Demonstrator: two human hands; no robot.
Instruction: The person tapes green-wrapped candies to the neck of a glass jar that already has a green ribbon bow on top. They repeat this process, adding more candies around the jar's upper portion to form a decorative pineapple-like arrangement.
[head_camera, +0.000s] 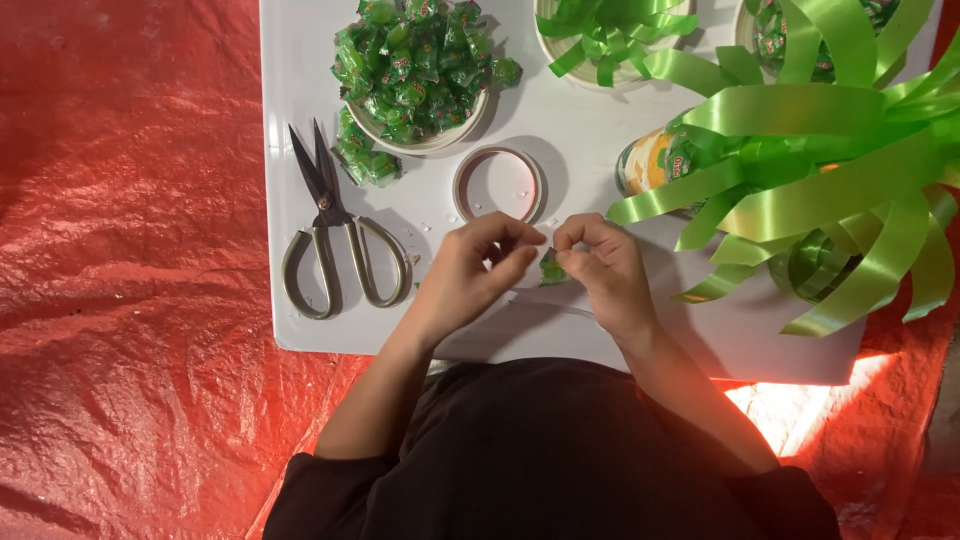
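White board (300, 320): one scissors (335, 235), one tape roll (498, 185), two hands pinching one candy (552, 267).

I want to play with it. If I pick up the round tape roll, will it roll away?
The tape roll lies flat on the white board, so it probably stays put now. Stood on edge, the ring would likely roll. It looks thin and hollow, so probably light.

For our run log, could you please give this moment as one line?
left hand: pinching green candy | right hand: pinching same candy | tape roll, scissors, candy bowl on white board
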